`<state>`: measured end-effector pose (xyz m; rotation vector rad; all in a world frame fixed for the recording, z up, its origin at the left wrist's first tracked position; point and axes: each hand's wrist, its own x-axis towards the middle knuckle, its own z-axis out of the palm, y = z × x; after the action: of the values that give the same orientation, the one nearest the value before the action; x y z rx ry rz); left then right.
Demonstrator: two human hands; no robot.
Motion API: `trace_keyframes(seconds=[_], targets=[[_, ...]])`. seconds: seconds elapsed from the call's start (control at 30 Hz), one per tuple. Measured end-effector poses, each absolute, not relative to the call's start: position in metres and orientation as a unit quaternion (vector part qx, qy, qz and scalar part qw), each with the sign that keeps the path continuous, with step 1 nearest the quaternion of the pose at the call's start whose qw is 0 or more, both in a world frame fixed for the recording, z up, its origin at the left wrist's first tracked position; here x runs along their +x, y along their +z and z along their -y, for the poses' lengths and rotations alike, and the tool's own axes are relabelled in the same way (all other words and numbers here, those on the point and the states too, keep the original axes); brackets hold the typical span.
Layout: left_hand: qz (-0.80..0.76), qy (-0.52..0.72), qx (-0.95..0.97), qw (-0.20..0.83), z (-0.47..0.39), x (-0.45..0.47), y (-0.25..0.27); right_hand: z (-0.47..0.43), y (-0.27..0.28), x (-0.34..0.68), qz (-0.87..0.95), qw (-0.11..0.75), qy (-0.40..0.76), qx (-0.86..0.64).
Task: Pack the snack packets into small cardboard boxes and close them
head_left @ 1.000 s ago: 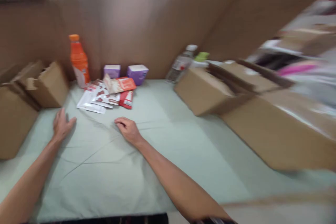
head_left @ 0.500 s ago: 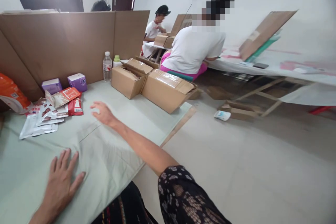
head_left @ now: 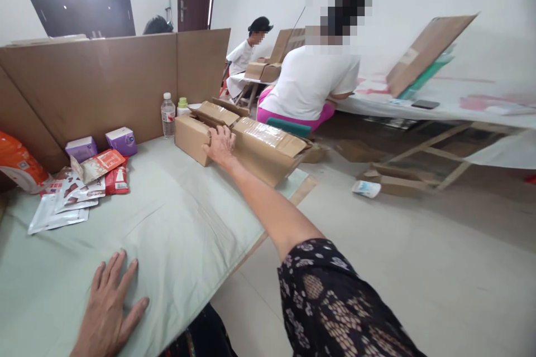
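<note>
My left hand (head_left: 109, 304) lies flat on the pale green tablecloth (head_left: 167, 206), fingers spread and holding nothing. My right arm stretches forward to two cardboard boxes side by side near the table's far right edge. On the smaller left box (head_left: 190, 139), my right hand (head_left: 221, 145) has its fingers bent over the top edge at the corner beside the larger box (head_left: 262, 156). The thumb is on the near side; the fingertips are partly hidden. The larger box has clear tape across its top. The left box's flaps stand partly raised, and its contents are hidden.
Several snack pouches (head_left: 86, 187), two purple tissue packs (head_left: 121, 140) and an orange bag (head_left: 20, 162) lie at the left. A water bottle (head_left: 168, 116) and a green-capped bottle (head_left: 182, 106) stand by the cardboard partition (head_left: 117, 78). A seated person (head_left: 312, 83) is beyond the boxes.
My right hand has moved right from above the cloth to the smaller box and bent over its edge. My left hand stays flat on the cloth; the view has shifted slightly.
</note>
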<state>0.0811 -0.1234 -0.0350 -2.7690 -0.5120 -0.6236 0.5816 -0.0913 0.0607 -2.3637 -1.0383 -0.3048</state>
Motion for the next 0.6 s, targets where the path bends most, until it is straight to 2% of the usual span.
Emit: trace_keyframes(seconds=[0.3,0.5,0.6], targets=[[0.188,-0.234,-0.947,0.117,0.126,0.085,-0.039,0.093,0.067,0.567,0.423,0.272,-0.101,-0.858],[0.236,-0.282,-0.93,-0.029,0.121,0.077,-0.045,0.157,0.059,0.52,0.507,0.27,-0.076,-0.815],[0.263,-0.283,-0.919,-0.083,0.122,0.072,-0.035,0.202,0.055,0.495,0.608,0.281,-0.048,-0.741]])
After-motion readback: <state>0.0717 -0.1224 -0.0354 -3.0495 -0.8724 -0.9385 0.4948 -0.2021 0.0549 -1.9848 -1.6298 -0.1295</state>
